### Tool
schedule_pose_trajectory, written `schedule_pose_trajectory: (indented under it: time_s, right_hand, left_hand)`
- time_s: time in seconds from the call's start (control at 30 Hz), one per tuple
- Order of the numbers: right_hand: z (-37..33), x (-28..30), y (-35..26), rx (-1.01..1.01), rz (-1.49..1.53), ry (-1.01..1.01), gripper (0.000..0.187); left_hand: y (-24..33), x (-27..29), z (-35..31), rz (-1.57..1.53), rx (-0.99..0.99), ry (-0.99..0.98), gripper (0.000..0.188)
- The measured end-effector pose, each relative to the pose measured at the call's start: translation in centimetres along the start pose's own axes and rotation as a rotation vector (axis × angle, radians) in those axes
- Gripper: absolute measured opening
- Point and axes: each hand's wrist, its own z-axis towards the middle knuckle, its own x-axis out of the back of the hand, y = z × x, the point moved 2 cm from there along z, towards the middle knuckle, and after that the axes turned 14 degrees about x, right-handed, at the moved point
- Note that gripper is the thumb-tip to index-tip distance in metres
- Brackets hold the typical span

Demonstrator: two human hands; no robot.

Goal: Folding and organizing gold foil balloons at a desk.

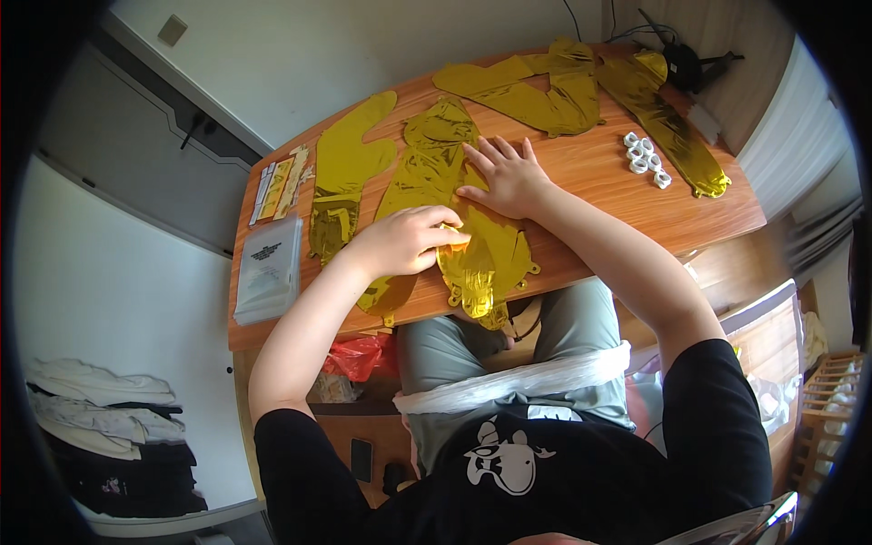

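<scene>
A flat, uninflated gold foil balloon lies in front of me, its near end hanging over the table's front edge. My left hand is closed, thumb and fingers pinching a fold of this foil. My right hand lies flat with fingers spread, its fingertips on the foil and its palm by the bare wood. Under and beyond both hands stretches more crumpled gold foil; where one sheet ends and another begins, I cannot tell. Left of it is another flat gold foil balloon.
At the back lie a gold balloon and a long one. Several white tape rolls sit at right, near a black router. Clear plastic bags and paper cards are at left. Below hangs a red bag.
</scene>
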Motion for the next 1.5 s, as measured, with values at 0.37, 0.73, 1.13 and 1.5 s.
schedule_pose_trajectory:
  time_s: [0.37,0.73,1.13,1.5]
  right_hand:
    - [0.0,0.5,-0.3,0.000,-0.005,-0.049,0.087]
    - [-0.1,0.1,0.1,0.008,0.002,-0.027,0.084]
    - [-0.2,0.6,0.0,0.007,0.012,-0.031,0.093]
    - [-0.3,0.7,0.2,0.007,0.031,-0.037,0.105]
  left_hand:
    - [0.8,-0.4,2.0,0.034,0.070,-0.076,0.028]
    - [-1.1,-3.8,0.9,-0.166,0.237,0.192,0.067]
    - [-0.7,-3.5,0.6,0.038,0.311,0.131,0.075]
    - [-1.0,-3.6,0.8,0.040,0.353,0.042,0.097]
